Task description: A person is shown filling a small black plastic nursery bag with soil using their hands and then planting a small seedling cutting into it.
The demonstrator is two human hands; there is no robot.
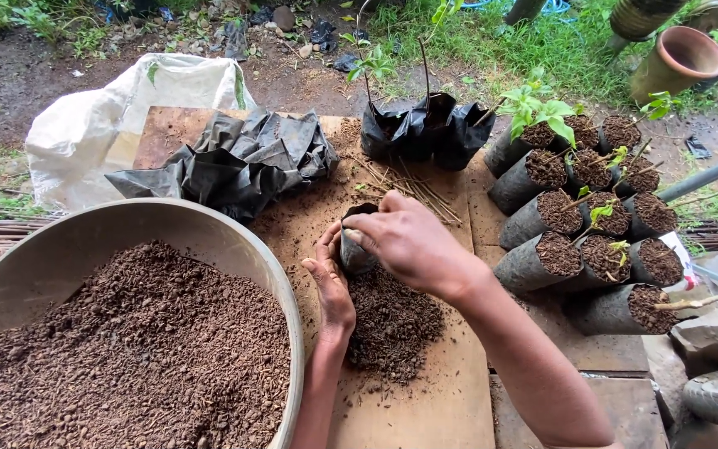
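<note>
**Both hands around a small black bag on the board**

Head view: the right hand (413,241) covers most of the small black bag (352,249), so its contents stay hidden. The left hand (331,283) cups the bag's left side, fingers curled against it; the right hand's fingers bend over its rim, gripping. The bag stands mid-board (425,407), touching the loose soil pile (392,324). The basin (234,241), near left, is cut off.

The bag (356,246) between the hands is thin black plastic, slightly glossy and creased, like the crumpled heap (238,162) near the board's far edge. The board (425,399) is matt, rough wood. The soil (392,320) is coarse, crumbly and dull brown. The basin (85,233) looks smooth and matt grey. The sack (101,125) is white woven plastic.
</note>
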